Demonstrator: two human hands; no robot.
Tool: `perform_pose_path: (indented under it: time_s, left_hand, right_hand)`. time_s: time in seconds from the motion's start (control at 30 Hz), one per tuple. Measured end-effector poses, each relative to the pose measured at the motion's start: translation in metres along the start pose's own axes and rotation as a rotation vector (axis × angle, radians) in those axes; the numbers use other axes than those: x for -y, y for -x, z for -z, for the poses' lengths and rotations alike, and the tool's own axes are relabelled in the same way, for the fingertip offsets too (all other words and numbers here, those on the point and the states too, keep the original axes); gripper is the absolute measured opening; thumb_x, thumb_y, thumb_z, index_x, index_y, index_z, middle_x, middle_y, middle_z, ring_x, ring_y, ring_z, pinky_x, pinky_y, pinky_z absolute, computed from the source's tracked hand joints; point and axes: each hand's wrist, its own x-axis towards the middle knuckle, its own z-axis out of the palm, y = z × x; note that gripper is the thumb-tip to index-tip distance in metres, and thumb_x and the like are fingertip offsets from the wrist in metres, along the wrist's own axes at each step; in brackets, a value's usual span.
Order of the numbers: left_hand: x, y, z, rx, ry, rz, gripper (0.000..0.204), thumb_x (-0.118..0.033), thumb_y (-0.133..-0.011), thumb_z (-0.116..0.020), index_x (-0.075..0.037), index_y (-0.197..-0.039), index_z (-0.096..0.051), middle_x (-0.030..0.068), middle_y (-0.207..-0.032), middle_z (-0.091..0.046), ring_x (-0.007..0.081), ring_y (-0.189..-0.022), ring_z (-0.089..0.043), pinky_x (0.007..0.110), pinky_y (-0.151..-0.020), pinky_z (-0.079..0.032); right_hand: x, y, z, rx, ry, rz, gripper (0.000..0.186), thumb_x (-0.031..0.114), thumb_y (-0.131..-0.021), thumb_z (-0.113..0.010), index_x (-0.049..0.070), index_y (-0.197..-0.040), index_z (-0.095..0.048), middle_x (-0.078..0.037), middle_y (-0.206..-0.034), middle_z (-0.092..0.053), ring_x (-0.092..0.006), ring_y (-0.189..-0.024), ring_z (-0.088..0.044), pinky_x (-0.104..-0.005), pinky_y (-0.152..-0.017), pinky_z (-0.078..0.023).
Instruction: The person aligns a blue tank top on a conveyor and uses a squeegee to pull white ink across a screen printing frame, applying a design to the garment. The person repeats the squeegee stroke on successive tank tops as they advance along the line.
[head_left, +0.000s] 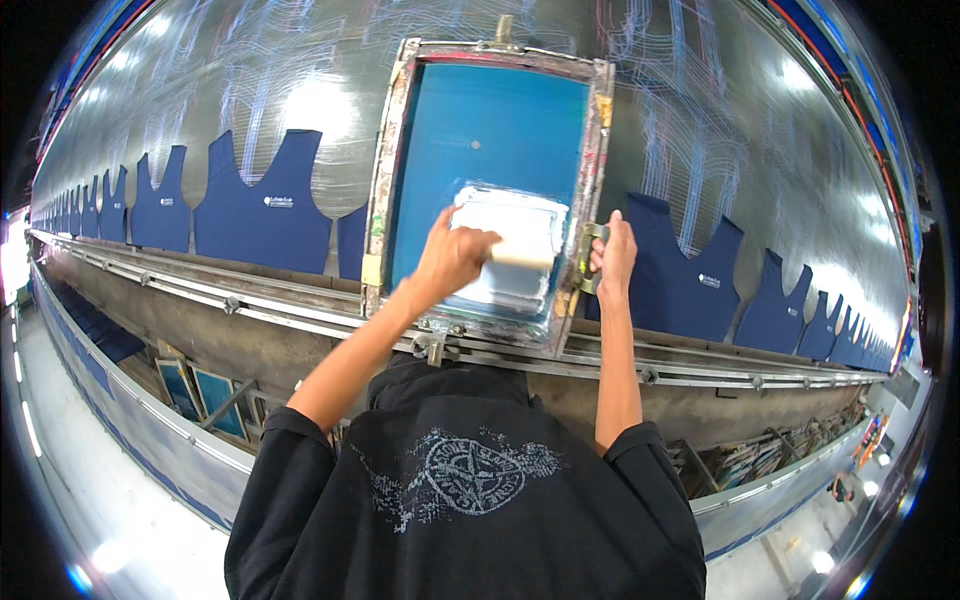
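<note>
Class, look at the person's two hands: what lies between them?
In the head view, between the left hand and right hand lie a pale bar, part of a white patch and the frame's right rail.

The frame (388,170), upright-rectangular and slightly turned, lies across the table (690,130), its pale, worn rails spotted with yellow, red and green stains. It borders a flat blue sheet (510,115). Glossy white paint (505,210) covers a roughly square patch in the sheet's lower part, smeared at the edges. A cream-coloured scraper (525,257), blurred, sits sideways over that patch. A greenish, stained handle (588,262) stands on the frame's right rail, toward the lower end.
</note>
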Motion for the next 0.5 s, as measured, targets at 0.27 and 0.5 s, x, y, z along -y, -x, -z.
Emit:
perform_pose_path:
  time_s: [0.27, 0.5]
  left_hand:
    - [-0.022, 0.087, -0.009, -0.061, -0.042, -0.049, 0.044, 0.003, -0.079, -0.064, -0.013, -0.119, -0.071, 0.0058, -0.118, -0.075, 0.0218, -0.115, -0.07, 0.055, -0.122, -0.027]
    - [-0.057, 0.075, 0.023, 0.041, -0.143, 0.053, 0.038, 0.004, -0.076, -0.064, -0.013, -0.109, -0.071, 0.006, -0.107, -0.077, 0.0195, -0.107, -0.072, 0.054, -0.12, -0.029]
  right_hand:
    - [-0.02, 0.006, -0.026, -0.212, 0.14, 0.465, 0.031, 0.015, -0.098, -0.063, 0.006, -0.074, -0.047, 0.003, -0.064, -0.041, -0.0069, -0.058, -0.039, -0.0295, -0.054, -0.032]
    - [-0.031, 0.011, -0.018, -0.116, 0.022, 0.404, 0.029, 0.014, -0.1, -0.06, 0.005, -0.075, -0.047, 0.002, -0.067, -0.042, -0.0073, -0.057, -0.039, -0.0298, -0.052, -0.03]
